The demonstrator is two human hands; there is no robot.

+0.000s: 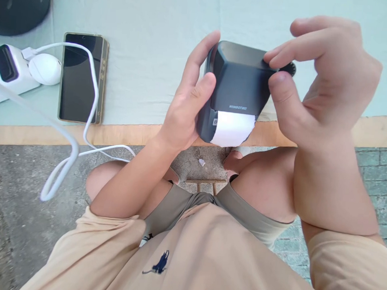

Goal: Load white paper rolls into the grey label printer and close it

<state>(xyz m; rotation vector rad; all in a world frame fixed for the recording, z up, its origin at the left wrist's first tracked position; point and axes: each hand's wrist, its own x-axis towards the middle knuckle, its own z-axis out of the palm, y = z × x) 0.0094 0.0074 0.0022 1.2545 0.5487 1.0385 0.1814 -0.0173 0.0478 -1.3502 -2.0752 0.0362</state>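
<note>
A dark NIIMBOT label printer is held up over the table's front edge, with white paper sticking out of its lower end. My left hand is wrapped round the printer's left side, thumb on its face. At the upper right corner, the fingertips and thumb of my right hand pinch close around a small black ridged part. Whether that part is joined to the printer is hard to tell.
A phone lies at the left on the pale green tabletop. Beside it are a white power strip and a looping white cable. A black round object stands at the top left.
</note>
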